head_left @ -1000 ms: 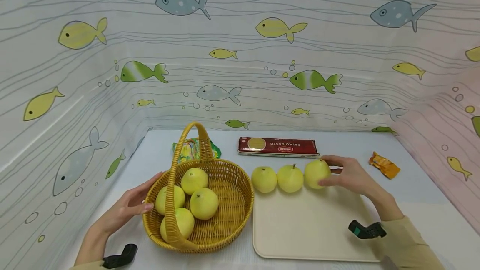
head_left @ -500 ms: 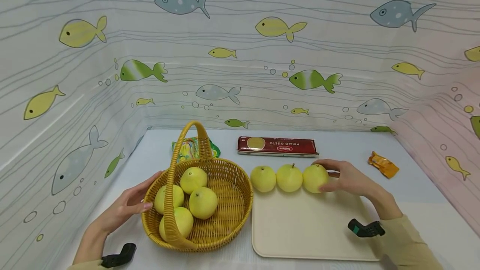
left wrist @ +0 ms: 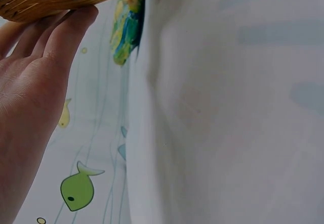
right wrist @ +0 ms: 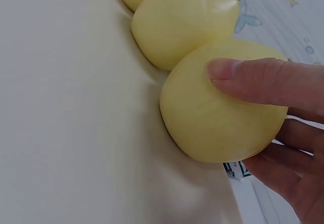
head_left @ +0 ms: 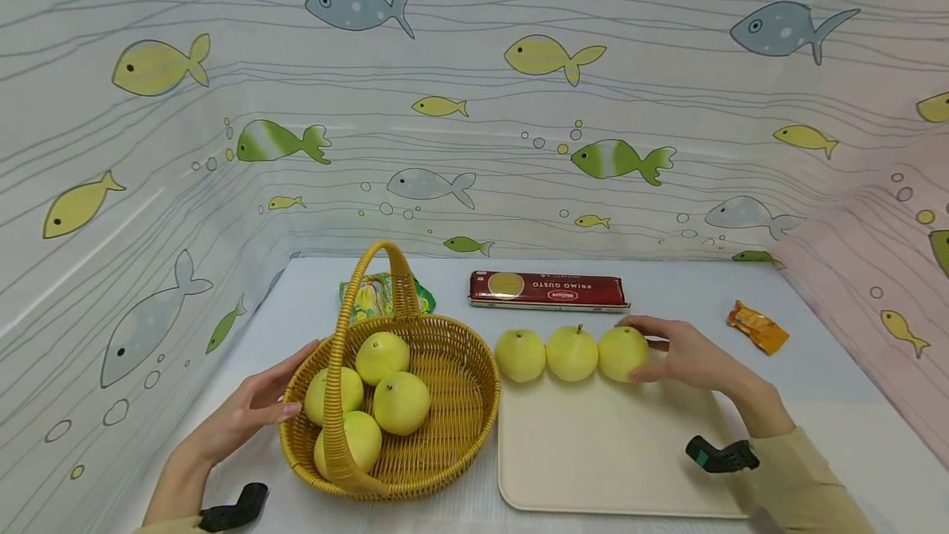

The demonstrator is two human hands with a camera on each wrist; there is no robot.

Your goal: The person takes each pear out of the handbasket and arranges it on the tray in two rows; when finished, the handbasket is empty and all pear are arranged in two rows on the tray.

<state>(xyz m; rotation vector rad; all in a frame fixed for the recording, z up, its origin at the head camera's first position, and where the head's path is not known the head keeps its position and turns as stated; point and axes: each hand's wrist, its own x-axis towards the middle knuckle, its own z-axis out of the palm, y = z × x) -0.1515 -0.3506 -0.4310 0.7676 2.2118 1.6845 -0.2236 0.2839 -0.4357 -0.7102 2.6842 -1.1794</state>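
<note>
Fish-printed white walls (head_left: pixel 474 138), white tabletop (head_left: pixel 823 410). Your right hand (head_left: pixel 688 353) has thumb and fingers curled round a yellow rounded pear (head_left: pixel 621 354), rightmost of three on a cream rectangular tray (head_left: pixel 608 452). Your left hand (head_left: pixel 240 414), fingers nearly straight, touches the round golden wicker basket (head_left: pixel 454 402) holding four more pears (head_left: pixel 402 404).

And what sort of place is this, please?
Probably a tabletop booth: fish-patterned sheeting rises on three sides of a white table, where a wicker basket and beige tray are set out.
</note>
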